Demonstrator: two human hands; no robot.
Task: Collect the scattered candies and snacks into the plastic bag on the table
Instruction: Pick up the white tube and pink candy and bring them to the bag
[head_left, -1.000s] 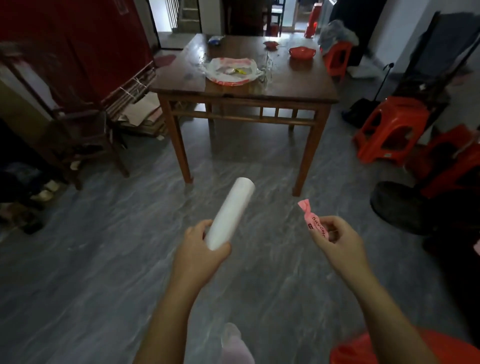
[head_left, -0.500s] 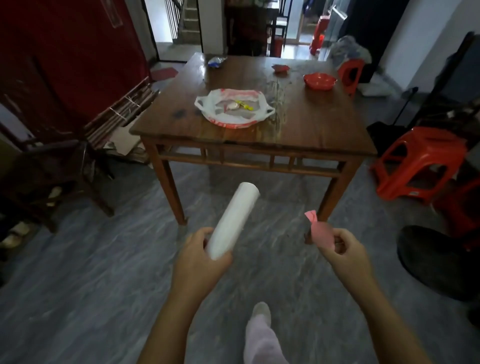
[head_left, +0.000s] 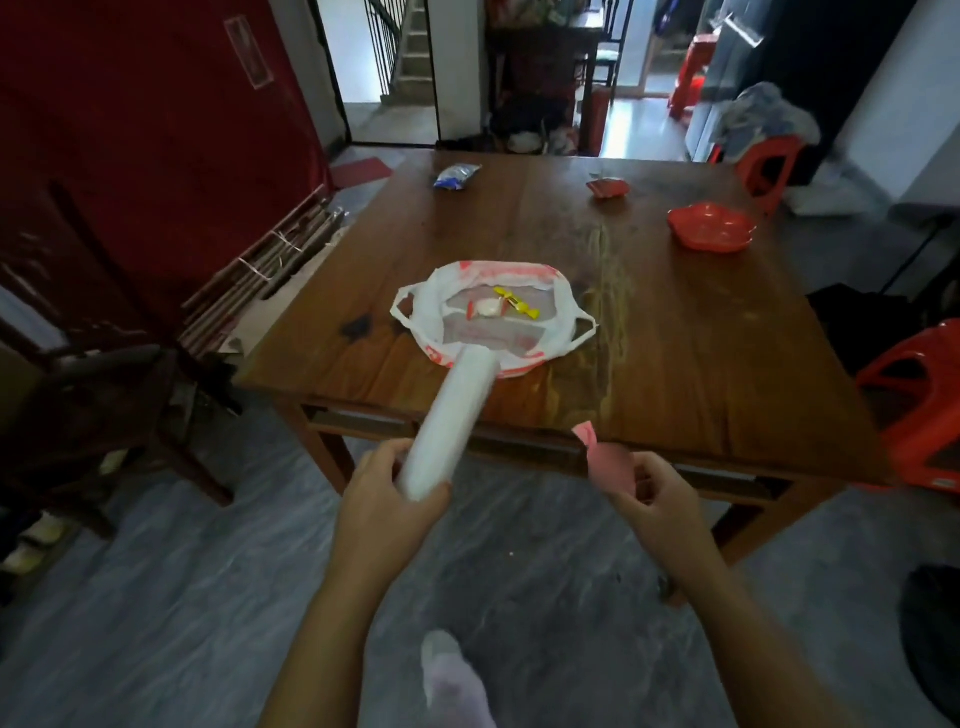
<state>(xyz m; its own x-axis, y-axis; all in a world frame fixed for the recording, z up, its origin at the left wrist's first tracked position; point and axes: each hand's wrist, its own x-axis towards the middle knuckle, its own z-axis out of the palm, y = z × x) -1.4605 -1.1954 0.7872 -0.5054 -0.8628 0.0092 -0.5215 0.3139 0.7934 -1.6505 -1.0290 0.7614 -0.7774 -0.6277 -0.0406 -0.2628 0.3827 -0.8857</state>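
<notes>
Left hand (head_left: 387, 499) in a closed grip round a white roll (head_left: 449, 421) angled toward the plastic bag (head_left: 493, 317), right hand (head_left: 657, 499) pinching a pink wrapped candy (head_left: 608, 457) before the worktop (head_left: 675, 338) edge, bag open mid-worktop with a yellow candy (head_left: 514, 301) inside.

2 bare arms come up from the bottom edge. No sleeves show on them, and no watch, ring or band. The left hand (head_left: 387, 501) has its fingers curled, and the thumb shows on the near side. The right hand (head_left: 657, 501) has bent fingers too, with its knuckles facing up. Low down between the arms is 1 foot (head_left: 449, 680) in a pale, soft sock. The sock looks light pink or white in the dim light.
</notes>
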